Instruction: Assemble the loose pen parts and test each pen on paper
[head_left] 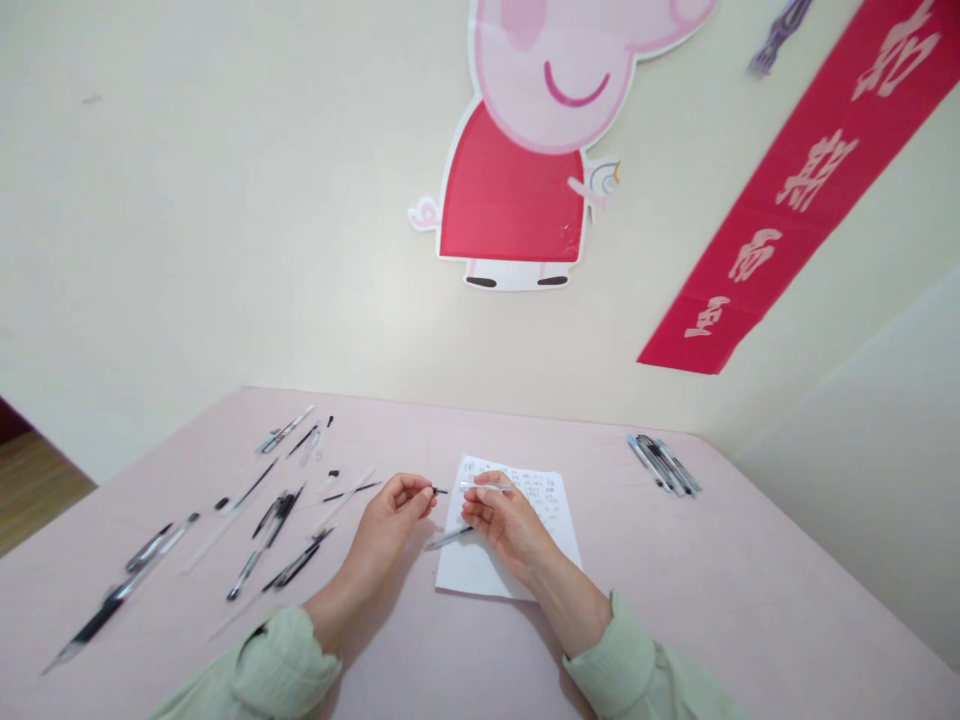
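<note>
My left hand [401,505] pinches a small black pen part [441,491] between thumb and fingertips, just left of the paper. Over the written sheet of paper [510,580], my right hand [510,520] is closed on a clear pen barrel [486,486], which points toward the left hand. A short gap separates the black part from the barrel. Below the right fingers a grey and clear pen piece [448,539] slants across the paper's left edge; I cannot tell whether those fingers touch it.
Loose pens [266,545], refills [351,492] and caps [222,504] are scattered across the left of the pink-covered table [652,600]. A row of several pens [663,464] lies at the back right. Behind the table rises a wall with a pink pig cutout [514,210] and a red banner [780,220].
</note>
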